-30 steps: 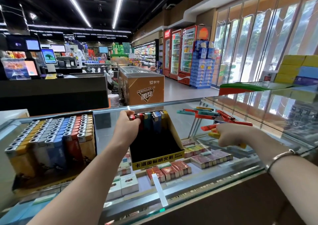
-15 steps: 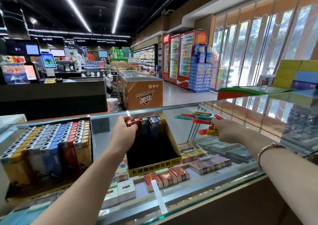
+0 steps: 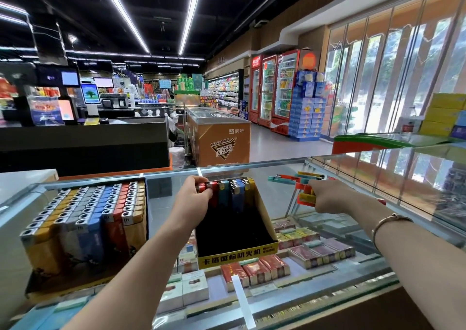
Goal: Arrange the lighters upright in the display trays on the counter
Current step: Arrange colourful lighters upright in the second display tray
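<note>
**Lighters at the glass counter**

A glass counter [image 3: 171, 196] runs across the foreground, with cigarette packs [image 3: 254, 270] shelved under the pane. Beyond it lie a dark checkout desk [image 3: 83, 148], an orange freezer [image 3: 222, 143], red drink coolers [image 3: 274, 90] and tall windows [image 3: 393, 77] on the right, under ceiling strip lights.

On the glass at left stands a full tray [image 3: 83, 228] of upright lighters in yellow, grey, blue and red rows. In the middle is a black tray [image 3: 237, 233] with a yellow front, holding only one back row of upright lighters [image 3: 234, 191]. The left hand [image 3: 194, 201] curls its fingers over the left end of that row, gripping a red lighter. The right hand [image 3: 327, 198] pinches a small bunch of lighters [image 3: 306, 198] from the loose pile [image 3: 295, 178] lying flat on the glass to the right.

Since the earlier frames the right hand has reached farther forward into the pile, while the left hand has stayed at the row. The view has tilted up slightly.
</note>
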`<state>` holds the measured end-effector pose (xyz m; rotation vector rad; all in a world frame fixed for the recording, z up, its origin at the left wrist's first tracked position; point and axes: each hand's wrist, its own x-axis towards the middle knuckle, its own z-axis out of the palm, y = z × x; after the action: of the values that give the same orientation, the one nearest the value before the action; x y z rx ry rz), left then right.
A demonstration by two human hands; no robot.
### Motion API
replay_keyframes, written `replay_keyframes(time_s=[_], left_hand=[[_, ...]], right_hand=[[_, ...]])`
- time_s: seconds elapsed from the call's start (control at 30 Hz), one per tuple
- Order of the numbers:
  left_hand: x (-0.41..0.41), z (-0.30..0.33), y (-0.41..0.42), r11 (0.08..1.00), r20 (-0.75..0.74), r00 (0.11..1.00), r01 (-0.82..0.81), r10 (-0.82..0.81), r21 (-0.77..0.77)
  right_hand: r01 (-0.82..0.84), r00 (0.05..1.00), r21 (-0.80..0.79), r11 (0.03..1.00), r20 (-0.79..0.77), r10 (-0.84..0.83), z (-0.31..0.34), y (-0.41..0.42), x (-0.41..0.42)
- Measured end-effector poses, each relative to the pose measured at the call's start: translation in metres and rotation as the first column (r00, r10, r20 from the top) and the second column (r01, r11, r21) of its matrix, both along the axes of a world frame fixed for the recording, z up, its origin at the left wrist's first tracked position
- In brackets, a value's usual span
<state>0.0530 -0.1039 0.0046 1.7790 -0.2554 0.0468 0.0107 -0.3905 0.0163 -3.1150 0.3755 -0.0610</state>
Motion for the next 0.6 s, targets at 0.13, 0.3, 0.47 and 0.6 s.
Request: replay_keyframes(time_s=[0.13,0.3,0.47,0.6], left_hand=[[0.003,0.005,0.005,0.998,-0.053,0.997,0.064,-0.063,0.020],[0.005,0.008,0.009,0.993,-0.077,0.990,0.118,-0.115,0.032],[0.002,0.015,0.014,0.982,-0.128,0.979,0.171,-0.160,0.083],[-0.006,0.019,0.016,0.970,0.143,0.968,0.182,-0.205,0.160]], right_hand=[[0.002,1.000,0.270,0.963,0.003,-0.003,0.001,0.012,0.011],[-0.167,0.970,0.719,0.675,0.244,-0.020,0.026,0.036,0.014],[-0.456,0.887,0.890,-0.007,0.453,-0.085,0.058,0.084,0.009],[-0.465,0.883,0.867,-0.176,0.468,-0.026,0.056,0.126,0.013]])
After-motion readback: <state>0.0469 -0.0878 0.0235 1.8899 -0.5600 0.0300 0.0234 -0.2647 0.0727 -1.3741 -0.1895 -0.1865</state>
